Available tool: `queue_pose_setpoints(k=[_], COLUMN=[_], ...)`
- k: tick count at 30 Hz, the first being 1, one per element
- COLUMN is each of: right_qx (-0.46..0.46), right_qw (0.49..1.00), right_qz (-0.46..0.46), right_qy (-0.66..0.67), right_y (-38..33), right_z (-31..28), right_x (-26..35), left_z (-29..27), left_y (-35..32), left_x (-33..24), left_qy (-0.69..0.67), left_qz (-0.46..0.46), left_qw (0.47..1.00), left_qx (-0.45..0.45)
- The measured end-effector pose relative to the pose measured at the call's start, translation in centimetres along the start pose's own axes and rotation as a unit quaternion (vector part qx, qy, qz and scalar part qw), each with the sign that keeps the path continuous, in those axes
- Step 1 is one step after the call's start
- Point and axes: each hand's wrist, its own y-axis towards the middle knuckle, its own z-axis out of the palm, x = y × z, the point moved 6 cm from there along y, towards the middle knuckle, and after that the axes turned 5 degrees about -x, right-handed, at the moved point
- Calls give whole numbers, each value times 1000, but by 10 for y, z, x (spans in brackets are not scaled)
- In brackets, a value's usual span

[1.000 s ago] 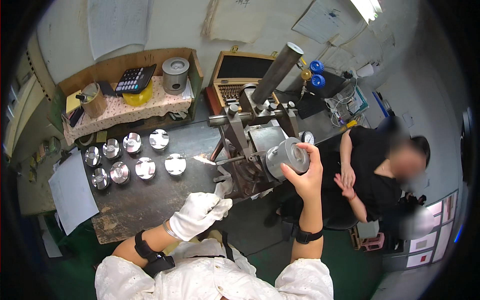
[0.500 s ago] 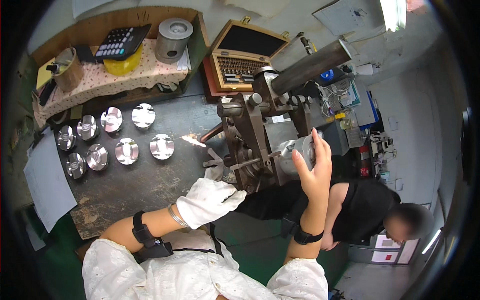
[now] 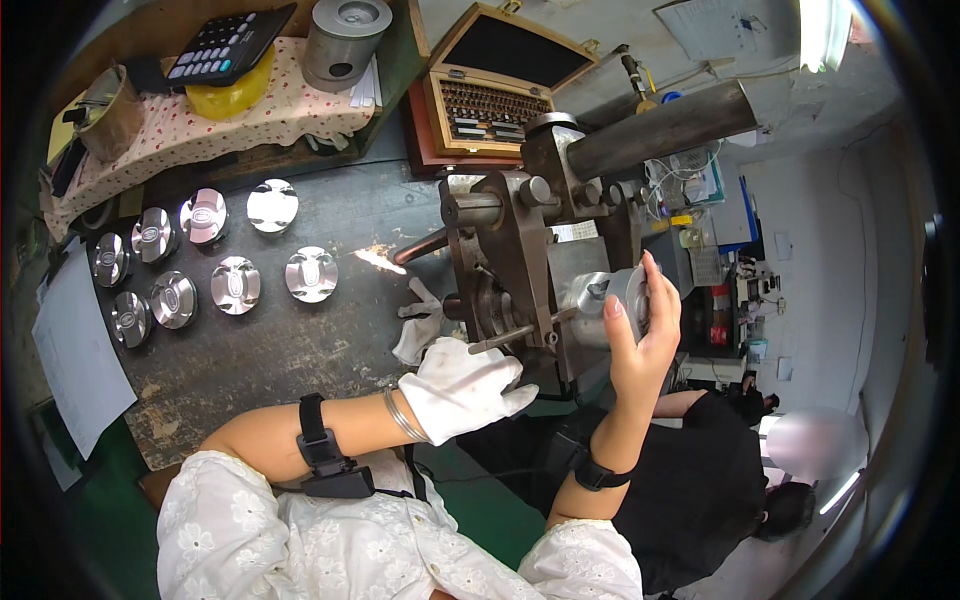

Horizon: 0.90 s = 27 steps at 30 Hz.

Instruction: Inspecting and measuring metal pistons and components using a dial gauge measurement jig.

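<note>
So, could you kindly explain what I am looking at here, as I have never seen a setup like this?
This is a view from a camera worn on a person's head, looking down at their own two hands; the wide lens bends the edges. The left hand, in a white glove, rests at a thin lever of a heavy metal bench machine. The bare right hand holds a shiny round metal part against that machine. On the dark worktable lie seven similar polished round parts, with a white rag nearby. Behind stand an open wooden case and a calculator. Another person in black sits lower right.
</note>
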Motion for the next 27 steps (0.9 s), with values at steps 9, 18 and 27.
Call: queue_pose_setpoints(k=[9, 18, 27], right_qx=[-14, -24, -26], right_qw=[1000, 999, 999], right_qz=[26, 29, 43], right_qy=[-6, -7, 10], right_y=[2, 3, 3], right_z=[4, 4, 6], right_x=[-1, -5, -3], left_z=[5, 19, -22], left_y=[3, -6, 4], left_x=[1, 5, 13], left_qy=[-11, 22, -24], left_qz=[-1, 111, 48], left_qw=[998, 984, 970], left_qx=[-57, -137, -235])
